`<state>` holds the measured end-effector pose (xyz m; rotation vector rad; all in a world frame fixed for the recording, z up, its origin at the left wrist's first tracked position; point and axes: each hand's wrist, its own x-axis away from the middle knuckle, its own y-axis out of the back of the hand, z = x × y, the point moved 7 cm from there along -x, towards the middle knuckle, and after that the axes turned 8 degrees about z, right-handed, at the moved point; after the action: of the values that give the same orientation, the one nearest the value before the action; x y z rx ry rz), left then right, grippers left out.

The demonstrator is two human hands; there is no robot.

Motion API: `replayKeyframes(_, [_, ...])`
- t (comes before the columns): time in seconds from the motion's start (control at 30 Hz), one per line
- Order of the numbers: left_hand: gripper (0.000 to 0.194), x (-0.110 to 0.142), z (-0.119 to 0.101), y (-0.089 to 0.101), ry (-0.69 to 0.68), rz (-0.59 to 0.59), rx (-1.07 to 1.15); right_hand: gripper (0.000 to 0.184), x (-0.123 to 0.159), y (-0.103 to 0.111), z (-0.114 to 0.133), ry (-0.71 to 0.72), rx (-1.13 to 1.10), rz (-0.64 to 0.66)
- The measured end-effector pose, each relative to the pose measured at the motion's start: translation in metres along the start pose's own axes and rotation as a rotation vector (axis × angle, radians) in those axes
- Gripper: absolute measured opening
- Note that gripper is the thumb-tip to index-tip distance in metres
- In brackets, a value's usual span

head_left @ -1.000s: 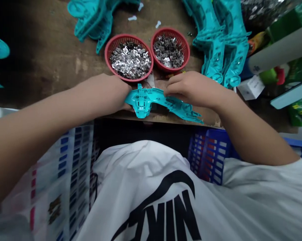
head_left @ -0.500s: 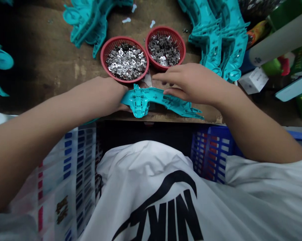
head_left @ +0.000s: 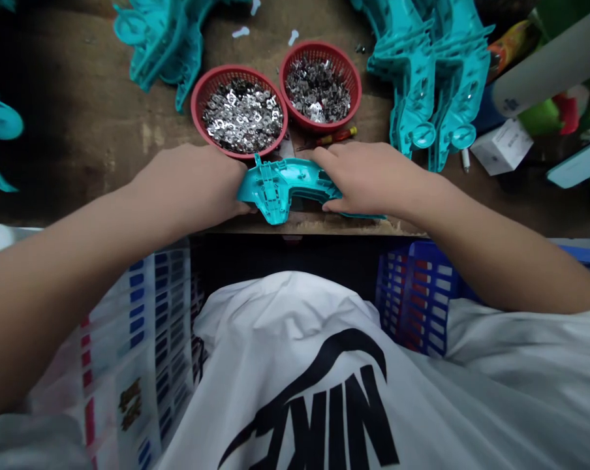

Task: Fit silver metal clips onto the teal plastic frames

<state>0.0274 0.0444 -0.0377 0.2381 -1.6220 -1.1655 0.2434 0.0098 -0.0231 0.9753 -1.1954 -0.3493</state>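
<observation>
Careful: left hand [head_left: 201, 181] and right hand [head_left: 361, 173] fingers grip the turquoise part [head_left: 273, 196]; pushing forward could tip the nearer red basket [head_left: 197, 112].

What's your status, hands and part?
Left hand and right hand gripping teal part. Part near table edge. Yellow-red tool beyond right hand, apparently clear.

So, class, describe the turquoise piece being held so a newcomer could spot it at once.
Find the brown table, then the two red baskets of metal parts on it. Between those baskets and the table's near edge is a curved turquoise piece. Unlike the other turquoise pieces, it is gripped by both the left hand and right hand.
</observation>
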Motion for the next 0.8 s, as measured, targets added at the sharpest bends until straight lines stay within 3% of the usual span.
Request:
replayKeyframes(0.2, [0.057, -0.004, -0.001, -0.004, 0.003, 0.042, -0.064, 0.093, -0.007, -0.011, -0.003, 0.005, -0.005, -0.022])
replayKeyframes(0.33, [0.056, -0.003, 0.011, -0.008, -0.057, -0.106, 0.07, 0.092, -0.005, -0.008, -0.001, 0.012, -0.04, -0.037])
replayKeyframes(0.4, [0.056, -0.001, 0.015, -0.01, -0.095, -0.171, 0.028, 0.095, -0.003, -0.006, 0.001, -0.001, -0.041, -0.025])
replayKeyframes(0.5, [0.054, -0.002, 0.018, -0.016, -0.085, -0.133, -0.063, 0.098, -0.004, -0.007, 0.006, -0.008, -0.038, -0.008])
replayKeyframes(0.7, [0.045, -0.003, 0.009, -0.013, -0.081, -0.113, 0.087, 0.095, -0.006, -0.017, 0.004, 0.046, -0.071, -0.05])
replayKeyframes(0.8, [0.041, -0.007, 0.004, -0.015, -0.072, -0.091, 0.086, 0.096, -0.007, -0.02, -0.001, 0.019, -0.077, -0.012])
